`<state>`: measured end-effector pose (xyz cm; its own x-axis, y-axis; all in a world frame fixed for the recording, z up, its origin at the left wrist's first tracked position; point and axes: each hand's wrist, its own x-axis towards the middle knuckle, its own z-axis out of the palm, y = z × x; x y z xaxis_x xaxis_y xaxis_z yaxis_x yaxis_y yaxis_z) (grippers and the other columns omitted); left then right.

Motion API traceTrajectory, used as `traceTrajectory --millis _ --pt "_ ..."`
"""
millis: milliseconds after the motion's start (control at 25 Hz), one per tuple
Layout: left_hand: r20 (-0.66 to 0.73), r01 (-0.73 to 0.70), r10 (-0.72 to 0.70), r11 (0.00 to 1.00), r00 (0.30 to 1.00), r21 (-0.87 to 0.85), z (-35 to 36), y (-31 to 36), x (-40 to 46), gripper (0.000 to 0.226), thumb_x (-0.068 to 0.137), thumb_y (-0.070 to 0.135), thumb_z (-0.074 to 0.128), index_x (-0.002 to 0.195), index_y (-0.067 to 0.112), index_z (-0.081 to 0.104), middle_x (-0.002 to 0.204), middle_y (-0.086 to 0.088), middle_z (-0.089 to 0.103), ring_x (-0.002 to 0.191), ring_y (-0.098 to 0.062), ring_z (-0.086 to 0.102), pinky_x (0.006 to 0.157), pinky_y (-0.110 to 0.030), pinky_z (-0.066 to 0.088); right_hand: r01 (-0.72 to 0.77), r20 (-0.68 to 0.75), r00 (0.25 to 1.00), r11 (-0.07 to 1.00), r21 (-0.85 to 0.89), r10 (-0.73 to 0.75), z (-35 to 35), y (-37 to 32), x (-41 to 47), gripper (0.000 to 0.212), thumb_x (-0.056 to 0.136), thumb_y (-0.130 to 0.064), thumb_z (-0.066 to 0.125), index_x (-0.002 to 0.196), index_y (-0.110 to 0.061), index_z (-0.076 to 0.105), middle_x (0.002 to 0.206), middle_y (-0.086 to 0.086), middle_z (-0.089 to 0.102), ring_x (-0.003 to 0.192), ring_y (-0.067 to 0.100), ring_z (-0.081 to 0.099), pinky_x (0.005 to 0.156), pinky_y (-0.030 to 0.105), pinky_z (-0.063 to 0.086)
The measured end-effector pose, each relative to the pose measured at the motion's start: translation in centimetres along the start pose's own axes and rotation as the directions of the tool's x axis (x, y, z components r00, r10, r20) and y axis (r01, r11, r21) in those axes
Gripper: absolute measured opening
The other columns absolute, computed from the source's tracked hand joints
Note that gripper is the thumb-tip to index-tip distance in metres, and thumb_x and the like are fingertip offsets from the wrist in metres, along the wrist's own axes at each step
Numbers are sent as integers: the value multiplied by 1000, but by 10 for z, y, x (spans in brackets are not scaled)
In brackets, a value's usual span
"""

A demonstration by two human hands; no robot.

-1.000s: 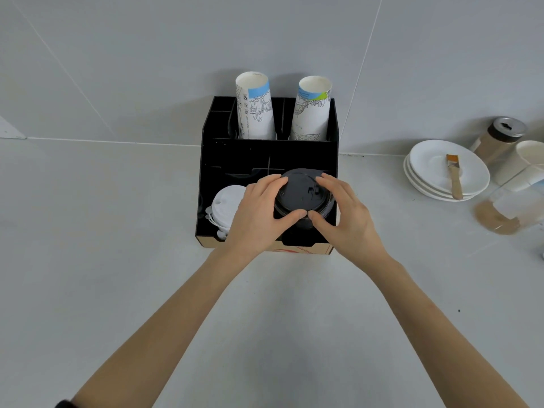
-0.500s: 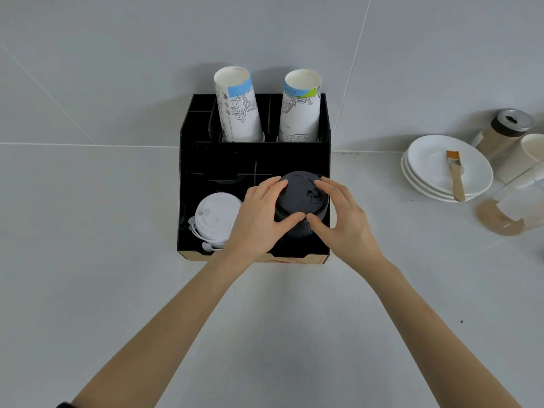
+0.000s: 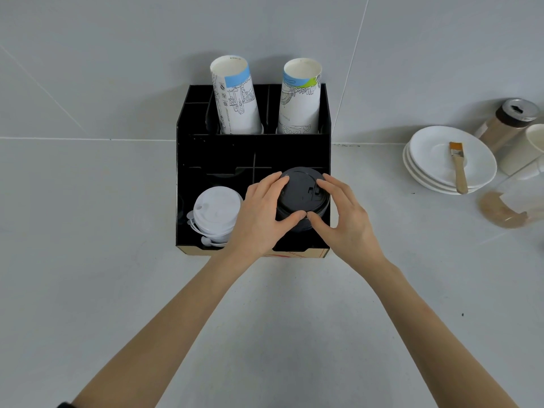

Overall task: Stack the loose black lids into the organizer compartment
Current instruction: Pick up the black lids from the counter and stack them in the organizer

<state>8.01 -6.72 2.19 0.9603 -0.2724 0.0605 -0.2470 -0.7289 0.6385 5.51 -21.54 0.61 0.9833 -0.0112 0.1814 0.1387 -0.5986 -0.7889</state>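
Off beyond the left fingers, a stack of white plastic cup lids (image 3: 216, 214) sits in the front-left compartment of the black divided countertop organizer (image 3: 253, 148), just beside the knuckles. Now the left hand (image 3: 260, 214): fingers curled around the left rim of the stack of round black plastic lids (image 3: 301, 198), thumb pressed on its near edge, so it is clamped on the lids. The stack stands between the two sets of fingers, over the front-right compartment, its axis running upright and its flat top facing the camera. How deep it already sits in the well I cannot tell; the black walls swallow the lower edge. And the right hand (image 3: 346, 220) mirrors it: fingers on the right rim, thumb meeting the left thumb at the front, also gripping the lids. Both hands are equally near, one either side.

The call here looks like a straight push down and then letting go, keeping the stack level so it doesn't catch the divider. Behind the fingertips, two tall printed paper cup stacks (image 3: 235, 97) stand in the rear slots, well clear.
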Motion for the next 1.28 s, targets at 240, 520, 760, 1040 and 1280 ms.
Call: traceTrajectory --millis 240,520,760,1040,1280 --pt "-2 -8 8 1000 1000 18 -2 -1 -1 63 78 30 64 131 13 35 143 -5 35 128 -25 29 106 -33 28 6 17 1000 1000 -9 -6 -3 -2 -1 50 80 -11 63 125 -12 42 138 7 41 117 5 37 87 -12 18" --pt "29 1 -1 1000 1000 19 0 -2 2 63 79 30 63 132 13 33 143 -5 34 129 -25 28 106 -35 29 -19 23 1000 1000 20 18 -1 1 -2 50 82 -14 61 127 -15 40 140 4 40 122 8 38 100 18 28" --pt "14 -14 14 1000 1000 20 2 -4 -3 63 78 30 63 132 14 34 144 -6 35 130 -25 29 107 -35 29 1 3 1000 999 41 -1 3 6 -9 49 82 -17 62 126 -20 41 141 1 39 121 1 34 103 25 30" --pt "25 3 -3 1000 1000 0 0 -4 -2 63 79 32 62 133 17 33 146 -3 33 131 -23 28 107 -33 26 -2 8 1000 999 46 1 3 10 -8 49 81 -20 63 125 -23 42 141 -2 39 121 -1 34 99 3 25" --pt "28 3 -2 999 1000 -36 -1 -2 -2 63 78 27 65 131 14 34 144 -6 32 130 -26 27 107 -38 29 -10 34 999 1000 28 10 0 5 -6 50 82 -19 62 127 -21 40 143 0 37 121 0 33 99 8 26"
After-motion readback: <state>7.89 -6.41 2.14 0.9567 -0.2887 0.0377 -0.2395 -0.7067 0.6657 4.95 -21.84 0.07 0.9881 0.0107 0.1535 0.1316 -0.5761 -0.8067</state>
